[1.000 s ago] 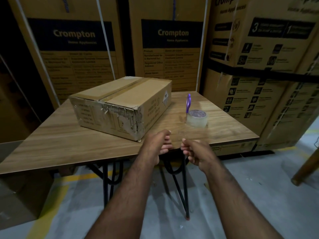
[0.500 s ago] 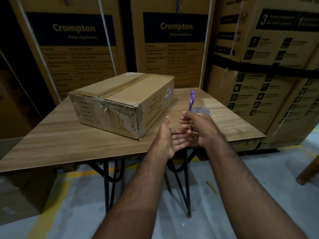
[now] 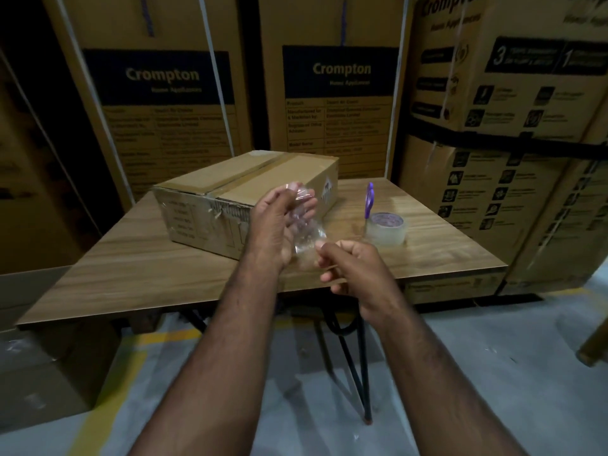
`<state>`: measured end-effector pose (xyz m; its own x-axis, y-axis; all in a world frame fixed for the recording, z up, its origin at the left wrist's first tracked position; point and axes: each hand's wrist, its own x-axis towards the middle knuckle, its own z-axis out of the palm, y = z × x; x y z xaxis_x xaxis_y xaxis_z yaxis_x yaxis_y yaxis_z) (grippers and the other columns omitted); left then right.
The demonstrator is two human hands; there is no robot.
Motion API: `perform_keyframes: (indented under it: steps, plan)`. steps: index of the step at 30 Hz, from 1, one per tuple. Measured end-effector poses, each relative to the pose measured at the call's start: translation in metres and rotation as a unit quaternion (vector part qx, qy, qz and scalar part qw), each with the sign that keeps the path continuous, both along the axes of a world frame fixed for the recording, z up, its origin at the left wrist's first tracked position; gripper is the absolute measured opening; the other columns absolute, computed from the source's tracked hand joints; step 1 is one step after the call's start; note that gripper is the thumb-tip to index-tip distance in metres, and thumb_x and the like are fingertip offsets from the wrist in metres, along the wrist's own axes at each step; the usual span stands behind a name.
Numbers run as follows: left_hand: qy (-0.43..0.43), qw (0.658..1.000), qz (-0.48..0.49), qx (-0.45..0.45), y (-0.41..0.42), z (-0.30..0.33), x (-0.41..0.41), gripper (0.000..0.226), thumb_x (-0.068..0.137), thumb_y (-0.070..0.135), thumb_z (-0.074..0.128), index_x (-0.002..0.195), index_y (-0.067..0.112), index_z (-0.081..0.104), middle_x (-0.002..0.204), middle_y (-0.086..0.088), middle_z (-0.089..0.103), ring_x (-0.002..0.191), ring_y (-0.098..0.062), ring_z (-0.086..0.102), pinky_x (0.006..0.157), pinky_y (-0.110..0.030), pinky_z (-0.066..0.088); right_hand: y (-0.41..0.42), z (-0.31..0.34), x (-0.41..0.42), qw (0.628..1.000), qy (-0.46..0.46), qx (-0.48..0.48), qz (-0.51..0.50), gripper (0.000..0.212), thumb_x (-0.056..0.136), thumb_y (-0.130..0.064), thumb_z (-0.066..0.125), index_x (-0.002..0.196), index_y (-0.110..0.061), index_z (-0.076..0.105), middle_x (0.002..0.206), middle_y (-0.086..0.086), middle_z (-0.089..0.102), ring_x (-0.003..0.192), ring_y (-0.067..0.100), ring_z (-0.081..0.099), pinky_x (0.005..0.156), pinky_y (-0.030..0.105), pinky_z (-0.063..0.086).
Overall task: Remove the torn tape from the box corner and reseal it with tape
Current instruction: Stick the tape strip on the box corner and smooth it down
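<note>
Both hands are raised over the counter's (image 3: 138, 274) near edge with a crumpled strip of clear tape (image 3: 304, 225) stretched between them. The left hand (image 3: 276, 225) has its fingers spread, the tape stuck against its fingertips and palm; the right hand (image 3: 348, 264) is curled tight, pinching the tape's lower end. The cardboard box (image 3: 230, 199) sits toward the counter's far edge, its near corror hidden behind the left hand (the torn, ragged edge shows just left of it). A roll of clear tape (image 3: 385, 228) lies near the right edge, purple-handled scissors (image 3: 369, 200) just behind it. Large printed cartons (image 3: 342, 93) stand behind the counter.
</note>
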<state>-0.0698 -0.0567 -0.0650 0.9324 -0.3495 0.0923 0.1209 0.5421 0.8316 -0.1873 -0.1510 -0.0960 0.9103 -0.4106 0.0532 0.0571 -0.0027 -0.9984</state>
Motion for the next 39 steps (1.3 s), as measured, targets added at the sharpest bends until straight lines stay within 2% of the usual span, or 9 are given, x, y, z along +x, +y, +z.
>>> perform_keyframes:
  steps: [3,7,14,19,24,27,31,33,39]
  plan:
    - [-0.043,0.999,0.003,0.031,0.023,0.008,0.001,0.018,0.093,0.008,0.070,0.110,0.003,0.069,0.091,-0.009,0.080,0.078,-0.017,0.076,0.077,-0.030,0.062,0.014,-0.008,0.003,1.000,-0.001,0.007,0.022,0.023,0.095,-0.032,0.070,0.077,-0.018,0.065,0.072,-0.004,0.072,0.055,0.005,0.059,0.047,0.017,0.042]
    - [-0.097,0.991,0.024,0.086,0.042,0.017,0.003,0.030,0.090,0.011,0.074,0.118,0.001,0.069,0.105,-0.014,0.079,0.094,-0.025,0.076,0.083,-0.034,0.061,0.025,-0.016,0.010,0.999,0.013,0.001,0.046,0.021,0.095,-0.033,0.072,0.086,-0.015,0.067,0.075,-0.003,0.074,0.055,0.005,0.059,0.048,0.018,0.043]
    - [-0.167,0.970,0.062,0.163,0.054,0.022,0.015,0.008,0.087,0.012,0.076,0.090,0.019,0.079,0.093,0.000,0.076,0.087,-0.016,0.061,0.076,-0.033,0.053,0.025,-0.024,0.030,0.997,0.026,0.028,0.061,0.018,0.093,-0.032,0.074,0.088,-0.016,0.068,0.078,-0.002,0.073,0.058,0.003,0.059,0.052,0.019,0.046]
    - [-0.181,0.956,0.092,0.210,0.053,0.020,0.023,0.009,0.085,0.013,0.078,0.089,0.020,0.081,0.101,-0.001,0.079,0.092,-0.015,0.064,0.080,-0.036,0.053,0.024,-0.033,0.038,0.991,0.025,0.105,0.082,0.017,0.091,-0.026,0.077,0.083,-0.016,0.067,0.076,0.000,0.072,0.058,0.003,0.060,0.053,0.017,0.047]
    - [-0.205,0.929,0.125,0.280,0.049,0.017,0.033,0.004,0.085,0.019,0.080,0.089,0.019,0.081,0.092,0.003,0.079,0.090,-0.014,0.067,0.077,-0.033,0.051,0.021,-0.041,0.043,0.990,0.036,0.107,0.090,0.018,0.091,-0.025,0.078,0.084,-0.013,0.067,0.070,0.001,0.069,0.055,0.005,0.057,0.052,0.017,0.048]
    - [-0.199,0.929,0.131,0.284,0.051,0.012,0.042,0.005,0.082,0.023,0.083,0.085,0.019,0.081,0.091,-0.003,0.080,0.090,-0.019,0.069,0.082,-0.036,0.051,0.015,-0.045,0.045,0.993,0.032,0.079,0.086,0.021,0.091,-0.031,0.078,0.083,-0.014,0.067,0.070,0.001,0.068,0.058,0.006,0.057,0.054,0.019,0.049]
    - [-0.192,0.929,0.129,0.287,0.055,0.007,0.051,0.008,0.082,0.028,0.081,0.087,0.023,0.082,0.091,0.001,0.080,0.099,-0.024,0.069,0.090,-0.043,0.049,0.011,-0.046,0.050,0.994,0.020,0.056,0.094,0.022,0.093,-0.033,0.075,0.086,-0.013,0.069,0.072,0.000,0.069,0.059,0.005,0.058,0.056,0.020,0.049]
    - [-0.185,0.934,0.120,0.281,0.056,0.006,0.053,0.006,0.084,0.026,0.080,0.088,0.022,0.082,0.092,0.003,0.079,0.100,-0.020,0.067,0.084,-0.038,0.048,0.010,-0.048,0.053,0.992,0.029,0.067,0.099,0.023,0.092,-0.034,0.076,0.086,-0.012,0.070,0.074,0.000,0.071,0.060,0.005,0.059,0.056,0.020,0.049]
    - [-0.232,0.941,0.072,0.235,0.060,0.016,0.050,0.006,0.084,0.015,0.081,0.090,0.014,0.082,0.080,0.003,0.076,0.077,-0.008,0.063,0.072,-0.030,0.048,0.013,-0.063,0.054,0.964,0.093,0.169,0.180,0.018,0.087,-0.029,0.079,0.087,-0.012,0.074,0.082,0.007,0.075,0.060,0.006,0.063,0.053,0.017,0.053]
